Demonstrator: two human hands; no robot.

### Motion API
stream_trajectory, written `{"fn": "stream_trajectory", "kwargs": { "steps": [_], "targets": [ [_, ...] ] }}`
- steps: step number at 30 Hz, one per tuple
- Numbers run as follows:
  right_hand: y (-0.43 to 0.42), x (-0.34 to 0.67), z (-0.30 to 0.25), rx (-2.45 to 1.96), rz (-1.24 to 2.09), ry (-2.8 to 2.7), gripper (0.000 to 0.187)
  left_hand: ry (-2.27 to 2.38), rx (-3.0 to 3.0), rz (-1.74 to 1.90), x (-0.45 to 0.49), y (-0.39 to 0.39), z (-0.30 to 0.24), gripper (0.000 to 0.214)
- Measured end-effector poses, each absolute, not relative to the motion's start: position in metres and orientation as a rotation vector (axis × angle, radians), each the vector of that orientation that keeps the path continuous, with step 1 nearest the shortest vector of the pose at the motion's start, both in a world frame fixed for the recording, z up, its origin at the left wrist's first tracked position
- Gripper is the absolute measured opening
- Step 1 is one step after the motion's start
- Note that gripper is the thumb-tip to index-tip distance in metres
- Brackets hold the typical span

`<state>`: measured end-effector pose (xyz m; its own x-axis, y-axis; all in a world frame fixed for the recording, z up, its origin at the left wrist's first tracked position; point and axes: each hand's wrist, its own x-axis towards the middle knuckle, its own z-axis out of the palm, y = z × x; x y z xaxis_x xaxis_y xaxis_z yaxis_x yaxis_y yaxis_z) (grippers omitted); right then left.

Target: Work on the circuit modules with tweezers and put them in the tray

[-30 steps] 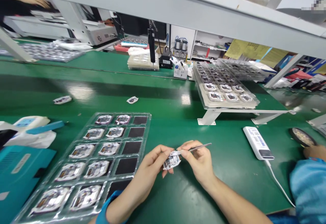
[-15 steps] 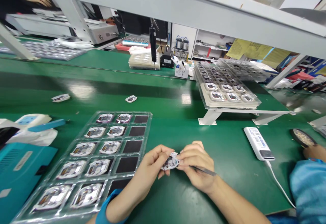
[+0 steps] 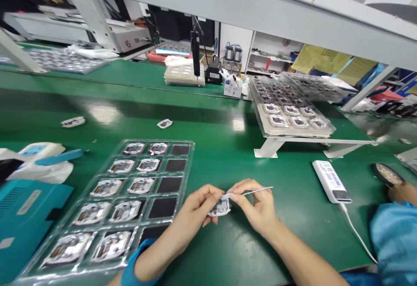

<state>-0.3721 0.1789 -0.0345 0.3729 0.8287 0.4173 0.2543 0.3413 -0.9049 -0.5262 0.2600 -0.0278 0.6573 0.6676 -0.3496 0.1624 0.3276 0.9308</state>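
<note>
Between the thumb and fingers of my left hand is a small white-framed electronic module with a grey inner face. My right hand pinches slim metal tweezers, whose back end points out to the right. Its fingertips meet the module's upper edge, and they hide the tool's tip. Left of my hands lies a clear plastic tray of similar modules, two columns filled. The column nearest my hands shows dark pads.
Two loose modules lie behind the tray. A stacked tray rests on a raised stand at right. A white power strip with a cable lies below it. A teal box sits at left. Another person's sleeve is at far right.
My right hand has turned, so the tweezers now point up to the right rather than down. Its fingertips moved to the module's top edge, and more of the module's face shows.
</note>
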Motion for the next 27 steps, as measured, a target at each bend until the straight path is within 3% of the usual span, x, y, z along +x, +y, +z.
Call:
{"fn": "stream_trajectory", "kwargs": {
  "steps": [12,27],
  "targets": [
    [0.1804,-0.3691,-0.0343,-1.156,0.678,-1.084,0.009,0.842,1.178,0.359,-0.5234,0.2618,-0.0237,0.041],
    [0.1797,-0.3693,-0.0384,-1.153,0.579,-1.152,0.006,0.831,1.133,0.348,-0.5264,0.2609,-0.0280,0.039]
  ]
}}
